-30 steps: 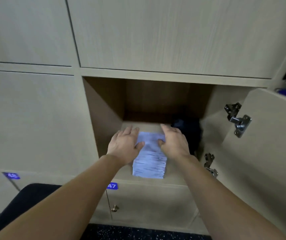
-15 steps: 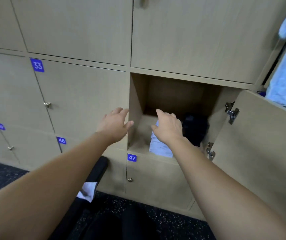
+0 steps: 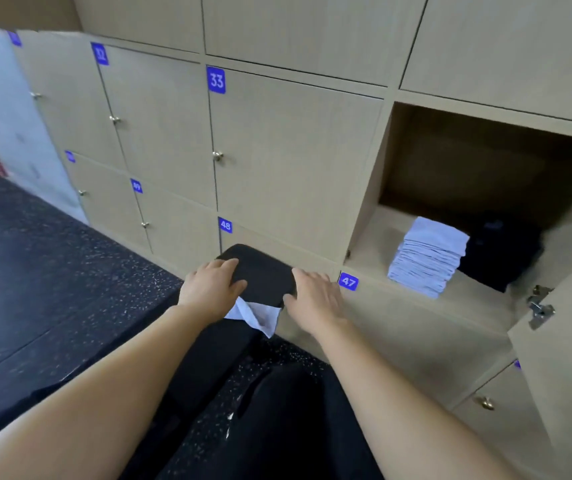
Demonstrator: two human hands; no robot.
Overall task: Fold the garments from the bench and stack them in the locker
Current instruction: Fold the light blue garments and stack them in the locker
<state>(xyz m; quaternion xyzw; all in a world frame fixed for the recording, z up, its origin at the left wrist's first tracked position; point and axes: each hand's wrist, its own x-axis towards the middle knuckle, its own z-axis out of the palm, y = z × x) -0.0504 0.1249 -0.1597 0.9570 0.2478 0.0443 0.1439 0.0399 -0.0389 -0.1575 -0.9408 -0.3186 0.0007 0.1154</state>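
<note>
Open locker [image 3: 374, 233] cut off right, dark garment [image 3: 499, 251] indistinct beside folded stack [image 3: 426, 258]

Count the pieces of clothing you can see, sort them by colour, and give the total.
Pale blue-white: 2 (folded garment in the open locker, loose cloth on the bench)
Black: 1 (black garment in the locker)
Total: 3
</note>
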